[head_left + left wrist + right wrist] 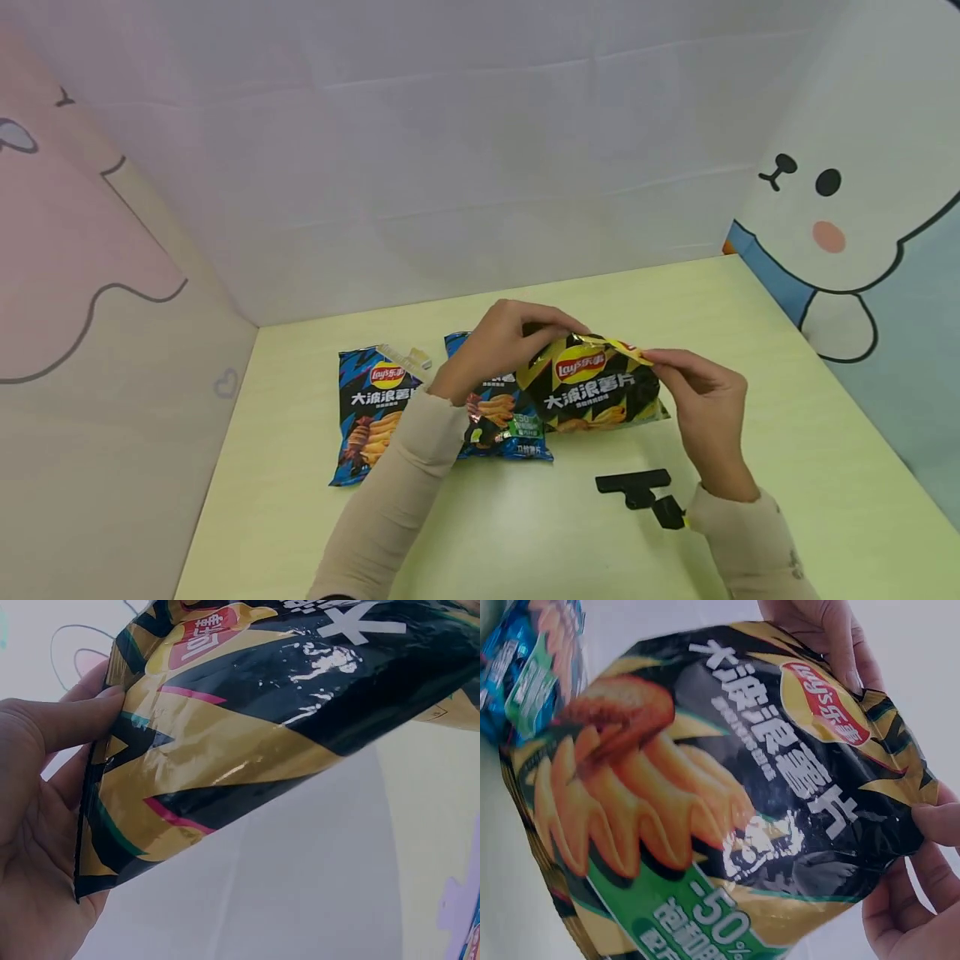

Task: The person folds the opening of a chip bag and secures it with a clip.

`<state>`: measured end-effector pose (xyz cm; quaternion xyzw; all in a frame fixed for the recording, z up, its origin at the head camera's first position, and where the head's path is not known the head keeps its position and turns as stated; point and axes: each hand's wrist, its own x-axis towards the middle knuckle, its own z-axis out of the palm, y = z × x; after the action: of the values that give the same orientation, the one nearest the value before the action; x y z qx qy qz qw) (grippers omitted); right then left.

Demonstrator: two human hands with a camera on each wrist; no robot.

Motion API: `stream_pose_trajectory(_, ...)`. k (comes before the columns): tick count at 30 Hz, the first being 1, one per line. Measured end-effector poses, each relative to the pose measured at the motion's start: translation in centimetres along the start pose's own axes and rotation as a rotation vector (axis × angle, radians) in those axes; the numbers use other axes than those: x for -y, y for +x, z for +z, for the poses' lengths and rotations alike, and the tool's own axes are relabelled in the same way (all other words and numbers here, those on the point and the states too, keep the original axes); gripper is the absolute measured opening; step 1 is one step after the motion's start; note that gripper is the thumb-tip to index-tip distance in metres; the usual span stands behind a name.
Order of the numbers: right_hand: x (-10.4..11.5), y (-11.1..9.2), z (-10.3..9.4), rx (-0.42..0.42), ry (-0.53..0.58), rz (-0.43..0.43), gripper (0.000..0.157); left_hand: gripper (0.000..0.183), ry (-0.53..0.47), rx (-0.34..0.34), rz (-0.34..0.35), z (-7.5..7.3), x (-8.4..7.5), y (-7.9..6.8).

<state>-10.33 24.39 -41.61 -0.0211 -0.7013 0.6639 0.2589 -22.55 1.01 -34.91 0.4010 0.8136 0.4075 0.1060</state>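
A black and gold bag of Lay's chips [592,387] is held by its top edge between both hands, tilted over the table. My left hand [506,342] pinches the bag's upper left corner, thumb in front, as the left wrist view shows. At the upper right corner, my right hand [701,400] pinches the edge between thumb and fingers. In the right wrist view the front of the chip bag [705,787] faces the camera, its lower end hanging down. Behind my left wrist lies a blue and black chip bag [498,417], partly hidden by the arm.
Another blue chip bag [371,417] lies at the left, with a pale translucent strip [405,360] at its top right. A black pistol-shaped object [637,487] rests in front of the held bag. Fabric walls [487,167] enclose the table [525,533] at back and sides.
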Motion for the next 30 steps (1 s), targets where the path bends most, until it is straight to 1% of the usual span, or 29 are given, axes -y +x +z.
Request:
stream_pose_trajectory(2, 0.5, -0.3, 0.3, 0.003, 0.011, -0.051, 0.015, 0.023, -0.007, -0.024, 0.035, -0.3, -0.5, -0.8)
stream_pose_trajectory(3, 0.7, -0.5, 0.4, 0.004, 0.036, -0.073, 0.015, 0.022, -0.008, -0.036, 0.051, -0.5, -0.9, -1.2)
stream_pose_trajectory(6, 1.3, -0.9, 0.8, 0.006, 0.154, -0.141, 0.013, 0.023, 0.011, -0.064, 0.108, -1.1, -1.8, -2.1)
stream_pose_trajectory(9, 1.9, -1.4, 1.3, 0.015, 0.252, -0.173, 0.014, 0.023, 0.041, -0.079, 0.133, -1.8, -2.7, -3.2)
stream_pose_trajectory(10, 2.0, -1.6, 1.4, 0.022, 0.270, -0.180, 0.014, 0.023, 0.056, -0.083, 0.136, -2.0, -2.9, -3.7)
stream_pose_trajectory(14, 2.5, -2.7, 2.0, 0.070, 0.276, -0.190, 0.018, 0.022, 0.090, -0.079, 0.131, -2.6, -3.5, -5.6)
stream_pose_trajectory(18, 2.7, -3.7, 2.7, 0.141, 0.337, -0.216, 0.023, 0.020, 0.121, -0.088, 0.142, -3.1, -3.8, -7.7)
stream_pose_trajectory(24, 2.9, -5.3, 4.2, 0.226, 0.423, -0.233, 0.026, 0.019, 0.180, -0.145, 0.174, -3.9, -4.4, -10.6)
stream_pose_trajectory(28, 2.8, -6.2, 5.0, 0.264, 0.447, -0.222, 0.027, 0.021, 0.203, -0.155, 0.135, -4.2, -4.6, -12.2)
stream_pose_trajectory(30, 2.5, -6.6, 5.2, 0.283, 0.414, -0.180, 0.027, 0.021, 0.194, -0.142, 0.110, -4.3, -4.4, -12.7)
